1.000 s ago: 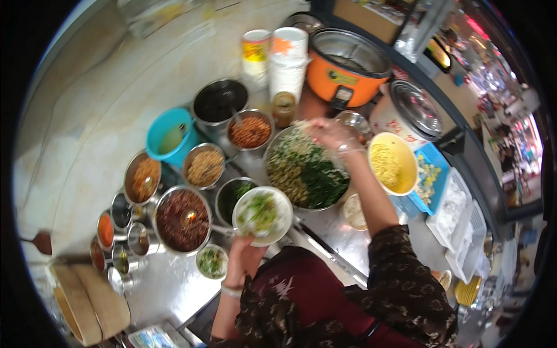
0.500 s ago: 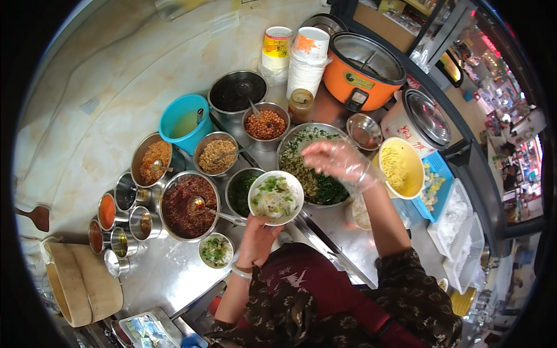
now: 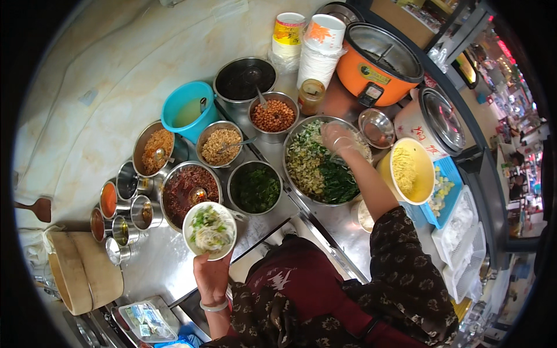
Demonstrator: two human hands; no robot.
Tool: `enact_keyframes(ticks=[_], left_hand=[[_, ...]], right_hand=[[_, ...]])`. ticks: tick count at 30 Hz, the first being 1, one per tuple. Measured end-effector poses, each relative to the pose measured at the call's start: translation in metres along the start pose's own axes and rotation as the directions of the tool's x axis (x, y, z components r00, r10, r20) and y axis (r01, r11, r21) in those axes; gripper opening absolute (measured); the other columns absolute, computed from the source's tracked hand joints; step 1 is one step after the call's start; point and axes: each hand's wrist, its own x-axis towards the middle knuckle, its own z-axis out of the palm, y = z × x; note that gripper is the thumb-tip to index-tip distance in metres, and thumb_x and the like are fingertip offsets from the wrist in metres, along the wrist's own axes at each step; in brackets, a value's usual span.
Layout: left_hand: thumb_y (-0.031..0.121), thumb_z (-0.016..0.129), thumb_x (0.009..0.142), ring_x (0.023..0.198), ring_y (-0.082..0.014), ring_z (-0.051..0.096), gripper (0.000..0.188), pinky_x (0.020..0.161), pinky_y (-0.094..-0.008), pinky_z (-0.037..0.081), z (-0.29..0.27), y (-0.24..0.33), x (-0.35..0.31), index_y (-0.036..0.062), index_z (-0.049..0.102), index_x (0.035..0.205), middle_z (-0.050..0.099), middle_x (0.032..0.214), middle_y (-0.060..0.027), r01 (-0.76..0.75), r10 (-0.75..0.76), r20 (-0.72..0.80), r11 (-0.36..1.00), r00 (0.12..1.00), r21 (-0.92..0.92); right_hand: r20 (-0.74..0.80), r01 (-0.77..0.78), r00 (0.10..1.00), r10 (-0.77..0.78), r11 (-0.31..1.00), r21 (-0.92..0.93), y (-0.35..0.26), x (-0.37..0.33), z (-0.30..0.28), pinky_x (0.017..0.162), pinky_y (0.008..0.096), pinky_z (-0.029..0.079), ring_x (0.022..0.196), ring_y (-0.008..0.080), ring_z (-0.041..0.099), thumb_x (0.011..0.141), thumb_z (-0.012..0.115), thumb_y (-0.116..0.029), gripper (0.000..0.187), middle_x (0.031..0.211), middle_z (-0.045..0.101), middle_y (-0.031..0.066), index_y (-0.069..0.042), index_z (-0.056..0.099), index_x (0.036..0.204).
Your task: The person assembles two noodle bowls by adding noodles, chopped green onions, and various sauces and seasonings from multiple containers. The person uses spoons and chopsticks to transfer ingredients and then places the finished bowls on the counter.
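Note:
My left hand (image 3: pixel 212 277) grips a white bowl (image 3: pixel 188 227) of pale noodles (image 3: pixel 211 237) topped with chopped greens, tilted a little over the counter's left side. My right hand (image 3: pixel 337 137), in a clear plastic glove, reaches down into the far right part of a big steel bowl (image 3: pixel 286 165). Chopped light vegetables (image 3: pixel 306 159), dark leafy greens (image 3: pixel 339 181) and whitish shreds fill that bowl. The fingers of this hand are hidden and blurred, so their grip does not show. A steel bowl of chopped greens (image 3: pixel 255 188) stands between my hands.
A chili sauce bowl (image 3: pixel 184 184), peanuts (image 3: pixel 272 116), a turquoise tub (image 3: pixel 174 124) and several small steel pots stand left and behind. An orange cooker (image 3: pixel 354 69) and paper cup stacks (image 3: pixel 316 69) are at the back. A yellow bowl (image 3: pixel 426 194) sits right; a bamboo steamer (image 3: pixel 87 272) lower left.
My left hand has carried the noodle bowl leftward, uncovering the chopped greens bowl. My right hand has lowered into the big steel bowl. The small bowl on the counter no longer shows.

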Motion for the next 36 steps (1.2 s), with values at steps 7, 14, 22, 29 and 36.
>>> enact_keyframes(ticks=[7,14,22,29,36], left_hand=[[0.013,0.062,0.081,0.137,-0.0376,0.033,0.069,0.117,-0.0510,0.025,-0.053,0.018,-0.037,0.0042,0.036,0.144,0.038,0.147,-0.0171,-0.206,0.181,-0.138,0.959,0.974,-0.196],[0.008,0.062,0.079,0.140,-0.0418,0.027,0.077,0.120,-0.0522,0.020,-0.073,0.020,-0.046,0.0018,0.028,0.147,0.027,0.151,-0.0232,-0.214,0.158,-0.172,0.899,0.972,-0.382],[0.016,0.064,0.079,0.132,-0.0362,0.040,0.074,0.112,-0.0489,0.035,-0.075,0.016,-0.047,0.0083,0.033,0.146,0.040,0.146,-0.0152,-0.247,0.195,-0.206,0.932,0.959,-0.264],[0.020,0.063,0.080,0.130,-0.0382,0.041,0.071,0.112,-0.0486,0.035,-0.105,0.024,-0.056,0.0025,0.033,0.143,0.039,0.142,-0.0198,-0.312,0.251,-0.248,0.916,0.936,-0.251],[0.018,0.062,0.082,0.124,-0.0364,0.045,0.067,0.109,-0.0487,0.040,-0.127,0.031,-0.071,0.0008,0.034,0.140,0.041,0.137,-0.0204,-0.395,0.306,-0.312,0.875,0.900,-0.281]], right_hand=[[0.046,0.075,0.995,-0.086,0.976,0.202,0.017,0.007,-0.025,0.090,0.0431,0.049,0.100,0.0341,0.063,0.083,0.061,-0.020,0.018,0.095,0.068,0.0171,-0.011,0.070,0.097],[0.203,0.130,0.971,-0.123,0.991,-0.018,-0.008,0.013,-0.012,0.089,0.0432,0.049,0.105,0.0348,0.061,0.085,0.060,-0.022,0.029,0.110,0.065,0.0188,-0.011,0.065,0.111],[-0.055,0.178,0.983,-0.174,0.855,0.487,0.054,0.012,-0.013,0.081,0.0326,0.051,0.088,0.0209,0.067,0.084,0.068,-0.020,0.016,0.093,0.071,0.0106,-0.005,0.069,0.090],[0.017,-0.029,1.000,0.025,0.648,0.761,0.077,0.004,-0.011,0.076,0.0282,0.049,0.079,0.0125,0.060,0.091,0.065,-0.029,0.027,0.092,0.067,0.0003,-0.004,0.069,0.103],[0.047,-0.118,0.992,0.119,0.714,0.690,0.070,-0.006,-0.020,0.066,0.0242,0.045,0.070,0.0067,0.052,0.091,0.066,-0.029,0.025,0.085,0.063,-0.0050,-0.008,0.068,0.105]])
